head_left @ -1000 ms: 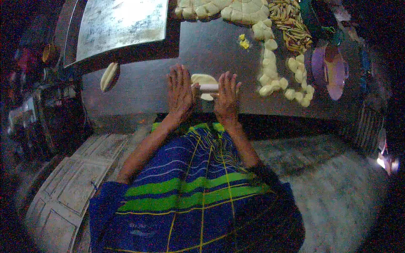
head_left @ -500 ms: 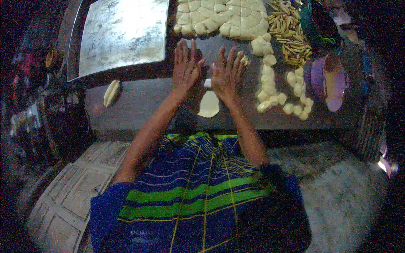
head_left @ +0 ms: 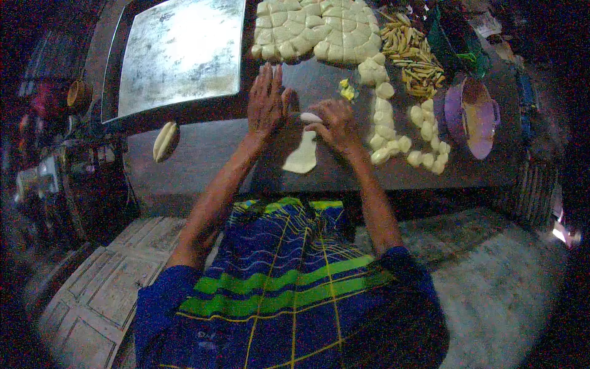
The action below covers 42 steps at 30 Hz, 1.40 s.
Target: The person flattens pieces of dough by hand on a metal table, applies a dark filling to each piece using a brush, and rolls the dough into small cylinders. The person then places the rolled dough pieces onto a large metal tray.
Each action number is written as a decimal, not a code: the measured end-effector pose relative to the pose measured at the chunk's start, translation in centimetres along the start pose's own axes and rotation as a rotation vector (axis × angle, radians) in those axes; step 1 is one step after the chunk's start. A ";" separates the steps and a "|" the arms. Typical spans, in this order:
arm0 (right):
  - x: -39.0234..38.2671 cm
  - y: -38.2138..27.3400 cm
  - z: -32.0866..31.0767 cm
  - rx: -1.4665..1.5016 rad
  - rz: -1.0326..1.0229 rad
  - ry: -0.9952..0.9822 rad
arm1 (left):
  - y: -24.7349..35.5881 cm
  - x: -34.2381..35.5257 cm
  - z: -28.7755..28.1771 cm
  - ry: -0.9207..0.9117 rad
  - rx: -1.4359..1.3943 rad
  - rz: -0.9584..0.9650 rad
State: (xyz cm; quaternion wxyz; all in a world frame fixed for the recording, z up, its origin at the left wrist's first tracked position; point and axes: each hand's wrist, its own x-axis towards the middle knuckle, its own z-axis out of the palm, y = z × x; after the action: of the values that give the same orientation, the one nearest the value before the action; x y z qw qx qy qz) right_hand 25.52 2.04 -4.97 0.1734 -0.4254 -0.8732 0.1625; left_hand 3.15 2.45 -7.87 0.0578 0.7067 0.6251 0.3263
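Observation:
A flattened strip of pale dough [head_left: 301, 157] lies on the table in front of me, its far end gathered into a small roll [head_left: 311, 117]. My right hand [head_left: 337, 124] has its fingers bent and its thumb against this rolled end, gripping it. Flat on the table to the left, my left hand [head_left: 265, 101] has its fingers stretched forward and holds nothing. Just beyond my right hand sits a small yellow lump [head_left: 346, 90]. Rows of small dough pieces [head_left: 382, 117] lie to the right.
A large metal tray [head_left: 178, 61] stands at the far left, with a shaped dough roll [head_left: 165, 141] nearer me. Behind my hands is a slab of dough cut into portions [head_left: 316, 31]. At right are brownish finger-shaped strips [head_left: 415, 55] and a purple basin [head_left: 455, 107].
My right hand has gone from flat and spread to bent around the dough's rolled end, uncovering the yellow lump. My left hand stays flat, shifted slightly.

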 end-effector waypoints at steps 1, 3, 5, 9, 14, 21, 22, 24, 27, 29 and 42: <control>-0.6 -0.3 -0.1 -0.024 -0.033 -0.058 | 0.1 -0.8 0.2 0.001 -0.017 -0.023; -0.1 -0.4 0.3 -0.054 -0.108 0.086 | 0.0 -1.5 1.0 -0.067 0.088 0.039; -0.5 -0.4 0.5 -0.023 -0.103 0.097 | 0.0 -2.4 1.2 -0.122 0.050 0.010; -6.1 -0.1 3.4 0.014 -0.036 0.131 | 2.4 -3.3 -1.2 -0.133 0.064 0.018; -9.1 -5.5 4.3 -0.014 0.083 0.216 | 2.3 -5.0 -2.4 -0.221 0.329 0.252; -15.0 -11.4 7.2 0.040 0.344 0.284 | 1.1 -11.4 -3.7 -0.375 0.244 0.354; -15.2 -12.2 7.6 0.166 0.444 0.295 | 1.1 -12.4 -3.8 -0.351 0.210 0.340; -15.7 -13.1 7.4 0.275 0.520 0.294 | 1.3 -14.3 -3.8 -0.299 0.138 0.320; -16.9 -12.7 7.2 0.141 0.351 0.282 | 1.6 -16.6 -3.9 -0.337 0.129 0.260; -17.6 -11.7 7.4 -0.069 0.113 0.304 | 2.1 -18.0 -4.1 -0.320 0.109 0.217; -11.8 -6.3 3.9 -0.019 0.019 0.170 | 2.6 -12.2 -4.8 -0.135 0.149 0.062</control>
State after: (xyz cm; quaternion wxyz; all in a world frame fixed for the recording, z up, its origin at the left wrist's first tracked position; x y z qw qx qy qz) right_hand 26.25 -11.65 -7.67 0.2412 -0.4476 -0.8528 0.1191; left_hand 2.75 -10.88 -7.62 0.0367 0.7483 0.6203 0.2322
